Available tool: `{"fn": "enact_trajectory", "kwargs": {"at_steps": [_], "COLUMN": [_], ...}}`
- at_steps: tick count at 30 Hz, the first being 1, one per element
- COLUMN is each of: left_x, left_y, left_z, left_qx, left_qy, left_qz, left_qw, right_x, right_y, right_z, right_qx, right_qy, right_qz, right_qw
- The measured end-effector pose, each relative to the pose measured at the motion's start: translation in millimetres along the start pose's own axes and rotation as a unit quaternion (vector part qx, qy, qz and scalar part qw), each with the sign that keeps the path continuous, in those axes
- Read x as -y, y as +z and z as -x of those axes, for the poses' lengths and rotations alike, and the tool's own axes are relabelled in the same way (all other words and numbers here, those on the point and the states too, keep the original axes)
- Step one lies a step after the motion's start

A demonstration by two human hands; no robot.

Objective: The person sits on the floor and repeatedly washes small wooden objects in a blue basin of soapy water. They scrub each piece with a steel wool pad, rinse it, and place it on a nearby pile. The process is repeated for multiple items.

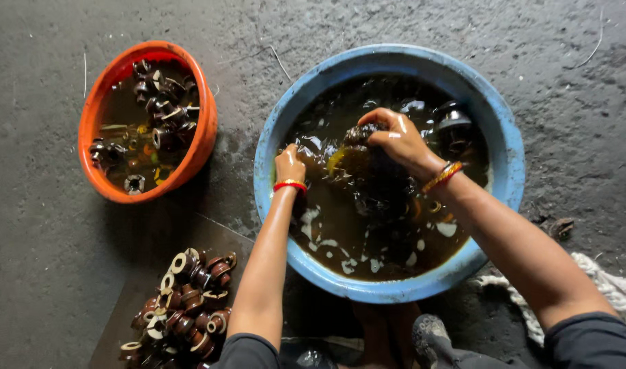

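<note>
The right hand (pixel 398 140) hangs over the middle of the blue basin (pixel 511 171), its fingers curled tight round a dark, wet, rounded piece (pixel 360 133) held just above the brown water (pixel 367 232). The left hand (pixel 289 164) sits lower, near the basin's left wall, closed into a loose fist at the waterline; whether it grips anything under the surface cannot be told. Between the two hands a yellowish-green patch (pixel 340 160) shows just under the water. A red band (pixel 290 184) rings the left wrist, and red and gold bangles (pixel 442 176) ring the right.

More dark rounded pieces (pixel 453 121) lie sunk in the far right of the basin, and pale flecks float near its front edge. Well to the left stands a smaller orange tub (pixel 207 130) with murky water and dark spool-shaped pieces (pixel 162 102) in it. In front of that, a heap of brown spools with pale ends (pixel 190 301) lies on a dark board (pixel 132 301) on the grey concrete floor (pixel 39 225). A frayed whitish rope (pixel 613 283) lies beside the right arm
</note>
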State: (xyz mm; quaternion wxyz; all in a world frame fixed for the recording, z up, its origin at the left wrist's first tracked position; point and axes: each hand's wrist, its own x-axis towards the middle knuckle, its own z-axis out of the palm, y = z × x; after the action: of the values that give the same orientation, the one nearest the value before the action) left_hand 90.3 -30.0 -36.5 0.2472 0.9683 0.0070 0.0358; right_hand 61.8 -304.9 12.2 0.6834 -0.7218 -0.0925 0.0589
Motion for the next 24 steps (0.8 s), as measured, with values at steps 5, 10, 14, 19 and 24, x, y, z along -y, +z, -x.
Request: {"fn": "enact_trajectory", "kwargs": {"at_steps": [5, 10, 14, 19, 24], "left_x": [-16, -31, -44, -73, -84], "left_y": [25, 33, 24, 25, 39], "left_z": [-12, -8, 9, 40, 35], "left_qx": [0.122, 0.173, 0.137, 0.198, 0.205], "left_qy": [0.014, 0.138, 0.108, -0.083, -0.181], "left_qz": [-0.019, -0.079, 0.075, 0.539, 0.718], "left_qw": [0.992, 0.972, 0.982, 0.814, 0.641], "right_x": [3, -20, -32, -6, 50], "right_y": [-9, -11, -20, -30, -13], "right_z": [1, 13, 0, -14, 18], "right_qx": [-0.064, -0.114, 0.011, -0.036, -0.044], "right_qy": [0.035, -0.184, 0.031, -0.011, -0.264], "right_qz": [0.17, 0.449, 0.529, -0.061, 0.118], "right_qw": [0.983, 0.867, 0.848, 0.997, 0.956]}}
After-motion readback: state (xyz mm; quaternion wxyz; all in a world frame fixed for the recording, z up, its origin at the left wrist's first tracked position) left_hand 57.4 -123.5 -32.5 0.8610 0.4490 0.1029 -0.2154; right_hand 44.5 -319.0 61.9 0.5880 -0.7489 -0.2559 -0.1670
